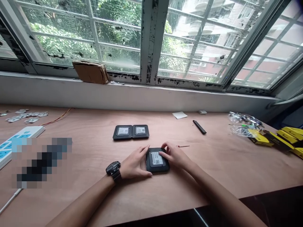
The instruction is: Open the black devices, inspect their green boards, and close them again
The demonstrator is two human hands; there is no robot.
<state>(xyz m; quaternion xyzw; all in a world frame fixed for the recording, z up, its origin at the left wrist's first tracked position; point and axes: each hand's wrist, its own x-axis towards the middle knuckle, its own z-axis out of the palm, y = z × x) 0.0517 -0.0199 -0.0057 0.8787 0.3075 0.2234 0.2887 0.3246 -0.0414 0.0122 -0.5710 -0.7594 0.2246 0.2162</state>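
Note:
A square black device (158, 168) with rounded corners and a white printed label lies flat on the table in front of me. My left hand (132, 164), with a black watch at the wrist, holds it along the left edge, fingertips at the far corner and thumb at the near one. From the other side my right hand (176, 156) grips the far right part, one finger over the rim and another on the label. Beyond them, two similar black devices (122, 131) lie side by side, labels up. A thin red screwdriver (183, 146) lies just right of my right hand.
A white power strip (21, 142) and a blurred-out patch are at left, with small white parts (26, 116) behind. A black bar (199, 127), white paper (179, 115), plastic bags (246, 123) and yellow-black boxes (284, 138) lie right. A cardboard box (90, 72) stands on the sill.

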